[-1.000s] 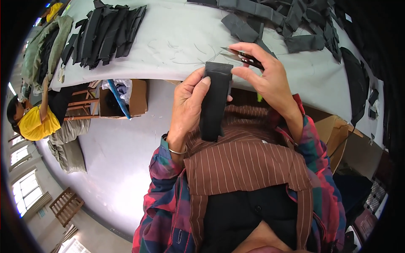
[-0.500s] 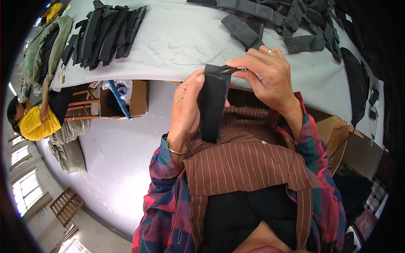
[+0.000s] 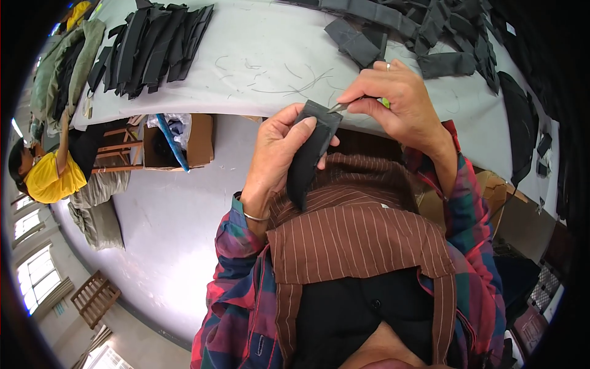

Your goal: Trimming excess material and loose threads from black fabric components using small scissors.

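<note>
A folded strip of dark grey-black fabric (image 3: 312, 138) hangs at a slant in front of me, over the table's near edge. My left hand (image 3: 276, 147) is closed on it, thumb pressed flat near the upper end and fingertips showing past the far side. Between thumb and fingers, my right hand (image 3: 396, 104) pinches small metal thread snips (image 3: 340, 107). Their tips reach the fabric's upper right corner; a bit of bright green shows by the palm. Whether the blades are parted is too small to tell.
The white-covered table (image 3: 258, 52) carries a row of dark strips (image 3: 157, 49) at left, a loose heap of dark pieces (image 3: 424, 27) at right, and scattered thread ends (image 3: 307, 83). Below stands a cardboard box (image 3: 201, 141). A person in yellow (image 3: 58, 175) works at far left.
The fabric strip has tilted, its upper end shifting right. My left thumb has moved up onto its face. My right hand has turned, showing more of the snips' metal and the green bit.
</note>
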Demonstrator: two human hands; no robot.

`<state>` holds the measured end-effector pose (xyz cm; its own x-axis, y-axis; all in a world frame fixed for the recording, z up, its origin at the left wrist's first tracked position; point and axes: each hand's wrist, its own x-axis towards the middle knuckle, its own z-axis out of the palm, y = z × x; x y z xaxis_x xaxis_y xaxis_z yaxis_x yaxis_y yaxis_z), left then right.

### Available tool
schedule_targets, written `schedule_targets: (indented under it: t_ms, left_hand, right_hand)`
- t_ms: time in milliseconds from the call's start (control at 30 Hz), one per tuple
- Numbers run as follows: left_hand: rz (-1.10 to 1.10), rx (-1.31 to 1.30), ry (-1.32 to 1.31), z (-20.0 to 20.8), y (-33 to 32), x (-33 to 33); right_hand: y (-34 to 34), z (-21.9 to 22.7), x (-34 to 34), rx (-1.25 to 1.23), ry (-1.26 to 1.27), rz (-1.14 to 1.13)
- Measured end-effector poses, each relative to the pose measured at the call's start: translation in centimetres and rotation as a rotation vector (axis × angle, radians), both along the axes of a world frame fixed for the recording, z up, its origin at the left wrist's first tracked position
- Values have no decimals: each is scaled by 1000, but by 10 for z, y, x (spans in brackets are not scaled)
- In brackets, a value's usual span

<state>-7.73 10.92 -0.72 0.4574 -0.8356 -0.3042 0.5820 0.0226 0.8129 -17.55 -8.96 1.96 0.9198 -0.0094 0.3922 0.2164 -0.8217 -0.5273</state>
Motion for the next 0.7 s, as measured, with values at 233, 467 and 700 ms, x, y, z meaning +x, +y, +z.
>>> schedule_targets:
  t_ms: [233,467,700]
  left_hand:
    - [39,75,-67,3,-5,-4]
    - [20,81,-180,0,-7,-5]
    - [37,76,-161,-1,-7,-4]
  right_hand:
    - [15,-11,6,-5,-119,-155]
    - [27,-21,12,-89,-212,-254]
    - [33,-21,11,-146,-207,-285]
